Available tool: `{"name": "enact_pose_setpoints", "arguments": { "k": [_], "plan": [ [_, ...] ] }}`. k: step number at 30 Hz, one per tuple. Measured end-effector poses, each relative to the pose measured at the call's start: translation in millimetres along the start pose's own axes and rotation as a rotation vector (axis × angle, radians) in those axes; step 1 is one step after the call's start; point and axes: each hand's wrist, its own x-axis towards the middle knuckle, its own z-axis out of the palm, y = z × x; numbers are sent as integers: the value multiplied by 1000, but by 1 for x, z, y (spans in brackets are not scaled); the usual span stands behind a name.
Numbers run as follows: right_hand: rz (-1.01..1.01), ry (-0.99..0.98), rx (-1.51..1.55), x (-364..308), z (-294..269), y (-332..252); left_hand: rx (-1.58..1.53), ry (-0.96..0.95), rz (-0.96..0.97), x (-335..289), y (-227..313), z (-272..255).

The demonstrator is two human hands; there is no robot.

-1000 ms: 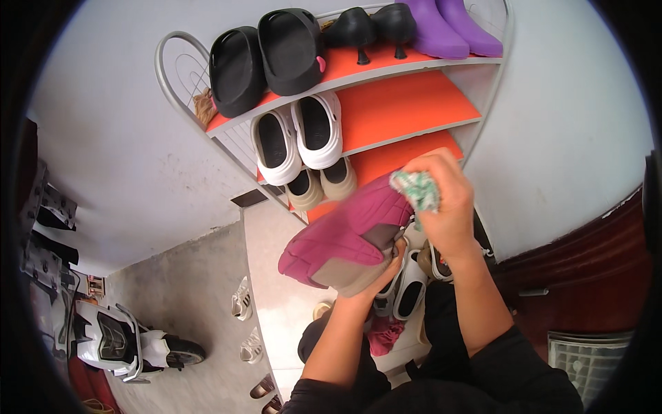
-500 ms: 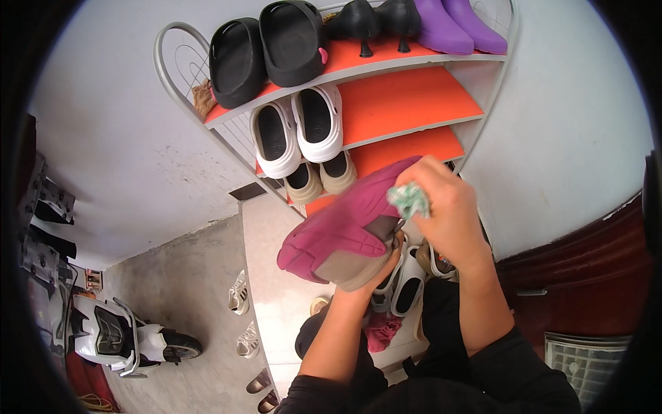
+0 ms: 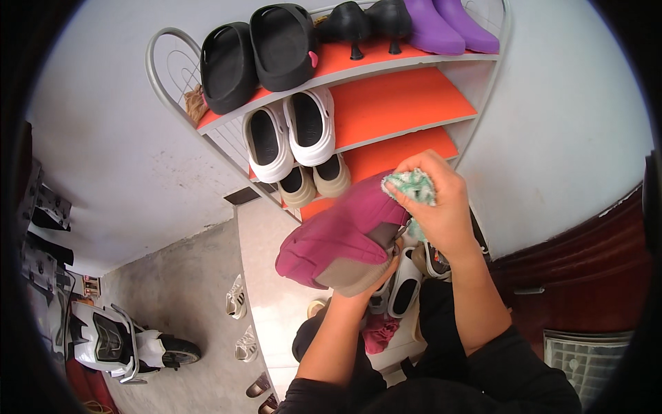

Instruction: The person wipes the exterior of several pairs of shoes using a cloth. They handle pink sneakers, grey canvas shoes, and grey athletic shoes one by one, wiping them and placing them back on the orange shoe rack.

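A white scooter (image 3: 110, 338) stands left on rough concrete, then striped sneakers (image 3: 236, 298); rubber clogs (image 3: 283, 52) fill the tubular rack's (image 3: 407, 103) left side. Before it, your left hand (image 3: 386, 276) cups the smooth maroon shoe (image 3: 338, 238), fingers curled beneath; your right hand (image 3: 441, 203) pinches a crumpled, fuzzy cloth (image 3: 414, 185) at its far end.

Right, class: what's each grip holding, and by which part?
The left grip holds a maroon shoe at its grey-brown section; the right grip pinches a bunched green-white cloth, exact part unclear.

Bright soft light, dark curved rim.
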Motion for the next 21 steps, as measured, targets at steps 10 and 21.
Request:
{"name": "enact_pose_setpoints", "arguments": {
  "k": [10,21],
  "plan": [
    [272,139,287,7,-25,-6,-241,-136,-158,2,1,-7],
    [-98,-146,85,-15,20,-22,-380,50,-93,9,15,-18]
  ]
}}
